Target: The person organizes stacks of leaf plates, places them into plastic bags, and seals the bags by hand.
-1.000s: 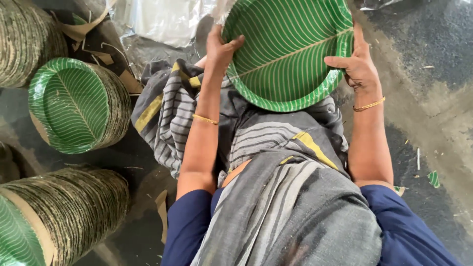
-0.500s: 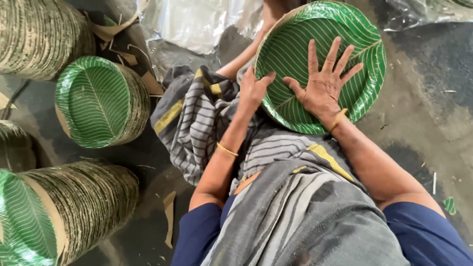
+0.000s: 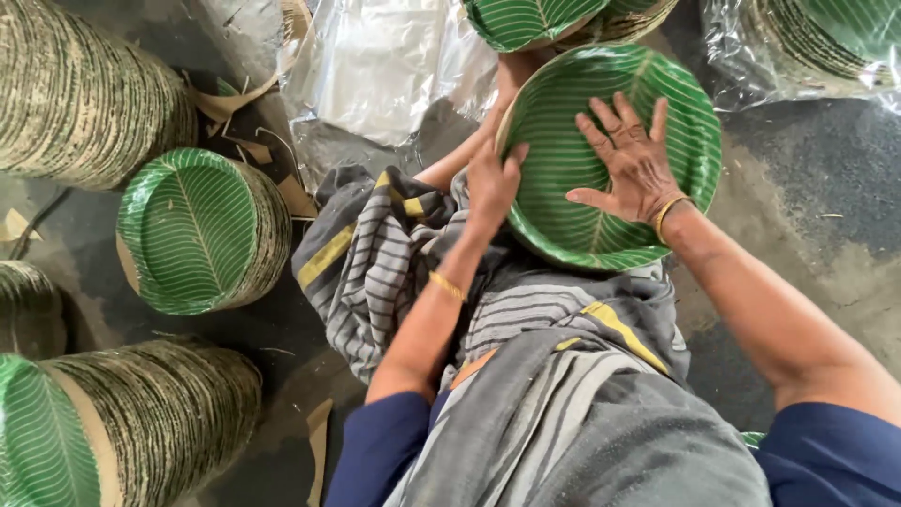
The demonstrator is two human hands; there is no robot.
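A green leaf-patterned plate (image 3: pixel 572 225) is held tilted over the lap, far centre: its left rim is clasped by the left hand (image 3: pixel 493 183), while the right hand (image 3: pixel 631 160) is pressed flat, fingers spread, inside it.

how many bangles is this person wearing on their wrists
2. One gold bangle sits on the left wrist, below the left hand. The other bangle is on the right wrist, beside the right hand pressed on the green plate. Sleeves could hide more.
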